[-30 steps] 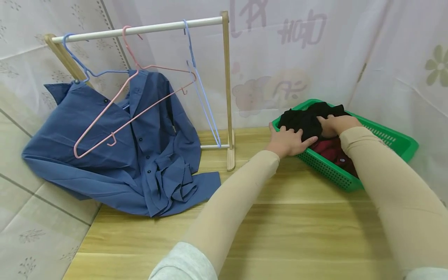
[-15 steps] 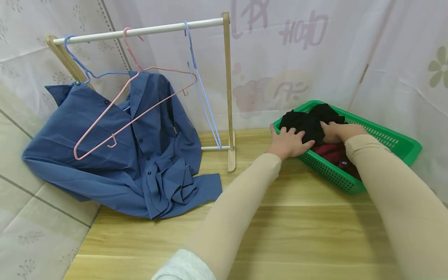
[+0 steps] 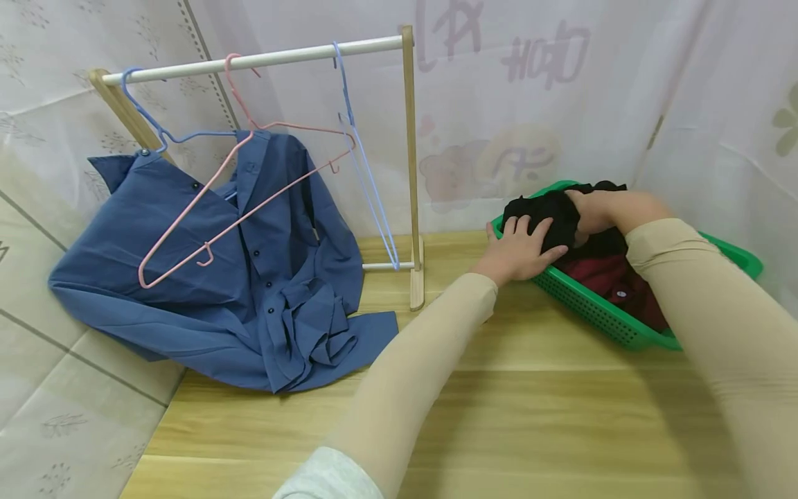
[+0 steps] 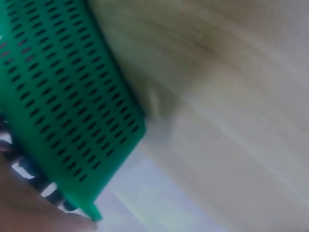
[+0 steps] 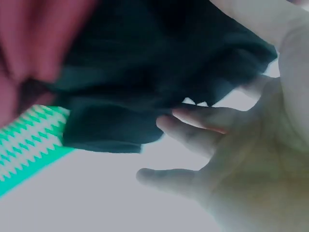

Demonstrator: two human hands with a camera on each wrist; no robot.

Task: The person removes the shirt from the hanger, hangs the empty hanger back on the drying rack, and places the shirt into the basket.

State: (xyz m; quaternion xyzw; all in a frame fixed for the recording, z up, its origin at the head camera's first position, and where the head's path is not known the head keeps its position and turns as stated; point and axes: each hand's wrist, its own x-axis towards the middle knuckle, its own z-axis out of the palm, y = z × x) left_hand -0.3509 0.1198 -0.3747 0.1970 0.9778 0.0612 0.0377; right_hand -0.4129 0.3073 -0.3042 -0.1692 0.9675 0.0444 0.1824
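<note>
The right hand (image 3: pixel 592 210) pinches a black garment (image 3: pixel 547 213), thumb on one side of the cloth and fingers on the other. The left hand (image 3: pixel 512 252) has its grip spread, fingers fanned over the same cloth at the corner of a green basket (image 3: pixel 589 313); in the left wrist view a fingertip lies against the rim. The black garment is bunched in the basket's left end (part of it is hidden under the hands). Beside it in the basket lies a maroon garment (image 3: pixel 600 279) with a pale button showing. The basket stands on the wood-grained tabletop (image 3: pixel 536 416), its perforated side towards the person. Well apart to the left, a clothes rack (image 3: pixel 412 166) carries a blue hanger (image 3: pixel 199 134) with a blue shirt (image 3: pixel 231 301) hanging askew, a pink hanger (image 3: pixel 252 127) in front of the shirt, and a light blue hanger (image 3: pixel 346 100) near the right post.
</note>
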